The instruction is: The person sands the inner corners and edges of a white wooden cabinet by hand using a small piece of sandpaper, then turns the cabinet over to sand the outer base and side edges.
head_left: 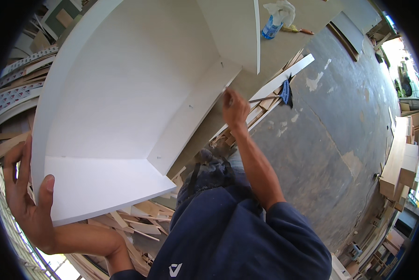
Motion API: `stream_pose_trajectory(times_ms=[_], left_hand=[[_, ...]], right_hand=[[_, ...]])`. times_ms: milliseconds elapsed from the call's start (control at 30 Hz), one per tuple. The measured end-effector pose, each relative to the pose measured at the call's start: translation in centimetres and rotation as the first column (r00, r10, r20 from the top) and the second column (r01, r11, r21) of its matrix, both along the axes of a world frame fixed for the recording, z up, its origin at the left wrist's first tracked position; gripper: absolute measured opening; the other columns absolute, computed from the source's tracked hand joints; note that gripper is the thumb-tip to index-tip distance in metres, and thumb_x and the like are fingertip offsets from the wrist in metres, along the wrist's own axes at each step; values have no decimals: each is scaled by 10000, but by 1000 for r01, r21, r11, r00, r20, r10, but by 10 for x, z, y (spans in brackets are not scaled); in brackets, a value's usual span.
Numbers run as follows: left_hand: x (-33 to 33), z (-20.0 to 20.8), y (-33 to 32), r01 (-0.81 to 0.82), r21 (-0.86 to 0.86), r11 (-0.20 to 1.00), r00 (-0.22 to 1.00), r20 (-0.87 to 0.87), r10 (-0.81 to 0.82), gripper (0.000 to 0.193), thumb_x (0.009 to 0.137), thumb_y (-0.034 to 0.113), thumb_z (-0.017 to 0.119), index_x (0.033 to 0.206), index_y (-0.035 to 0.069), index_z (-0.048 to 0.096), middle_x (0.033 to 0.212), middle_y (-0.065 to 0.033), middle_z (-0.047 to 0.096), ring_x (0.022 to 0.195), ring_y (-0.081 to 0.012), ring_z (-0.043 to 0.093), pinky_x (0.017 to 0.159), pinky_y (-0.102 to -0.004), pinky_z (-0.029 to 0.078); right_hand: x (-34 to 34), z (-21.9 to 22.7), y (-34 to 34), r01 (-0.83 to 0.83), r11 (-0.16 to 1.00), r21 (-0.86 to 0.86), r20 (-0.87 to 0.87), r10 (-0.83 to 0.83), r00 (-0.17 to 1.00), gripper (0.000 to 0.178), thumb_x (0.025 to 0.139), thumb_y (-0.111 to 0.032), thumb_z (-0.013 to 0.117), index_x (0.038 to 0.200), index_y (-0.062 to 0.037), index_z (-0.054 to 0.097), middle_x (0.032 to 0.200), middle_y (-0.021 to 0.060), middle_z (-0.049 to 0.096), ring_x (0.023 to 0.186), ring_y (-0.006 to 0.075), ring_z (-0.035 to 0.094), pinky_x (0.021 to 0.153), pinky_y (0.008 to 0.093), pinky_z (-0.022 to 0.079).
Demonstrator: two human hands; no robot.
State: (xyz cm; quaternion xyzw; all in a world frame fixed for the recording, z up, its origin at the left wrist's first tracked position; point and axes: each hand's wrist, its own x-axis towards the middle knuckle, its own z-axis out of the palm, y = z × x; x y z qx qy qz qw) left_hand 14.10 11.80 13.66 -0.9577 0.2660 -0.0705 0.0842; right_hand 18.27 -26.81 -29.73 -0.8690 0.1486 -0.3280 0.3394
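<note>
Cabinet sits near the right edge of the tabletop; left hand, spread wide, steadies its side; right hand curls by its rim, grip unclear. Uneven pushing could tip it.

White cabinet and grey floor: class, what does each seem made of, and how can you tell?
White cabinet: probably coated board, smooth and low-sheen; flat, even faces suggest it, though the core is hidden. Grey floor: likely concrete, worn; pale patches and a line mark it.
</note>
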Motion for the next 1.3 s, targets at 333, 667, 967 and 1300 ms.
stream_pose_trajectory(times_ms=[333, 667, 967, 1300], left_hand=[[-4, 0, -2, -75, -104, 992, 995, -67, 68, 547, 908, 266, 662, 1412, 55, 628, 1412, -128, 549, 1306, -251, 555, 1100, -443, 482], [-2, 3, -7, -26, -49, 998, 999, -39, 24, 626, 851, 235, 651, 1426, -5, 593, 1346, -161, 553, 1276, -254, 552, 1001, -431, 540], [-6, 2, -7, -2, -15, 1000, 1000, -17, 1, 641, 852, 239, 660, 1439, -6, 580, 1346, -156, 552, 1291, -255, 535, 992, -442, 540], [-12, 2, -11, 6, -32, 999, 1000, -25, -7, 636, 834, 220, 657, 1423, -9, 593, 1331, -182, 561, 1248, -289, 577, 947, -450, 570]], right_hand=[[-26, 9, 33, -135, 991, -9, -99, 133, 986, 169, 875, -72, 690, 1039, -86, 730, 849, 114, 707, 732, 343, 700, 636, 427, 559], [3, 8, -2, -140, 990, -26, -58, 139, 989, 165, 874, -41, 698, 1027, -76, 746, 842, 127, 709, 728, 334, 706, 635, 408, 572], [-40, 13, 45, -411, 911, 18, -126, 410, 903, 155, 860, -42, 709, 1012, -48, 732, 886, 140, 716, 746, 344, 708, 636, 413, 572], [-37, 14, 39, -420, 898, -130, -87, 411, 907, 124, 861, -54, 673, 984, -51, 657, 821, 129, 654, 712, 371, 673, 612, 456, 556]])
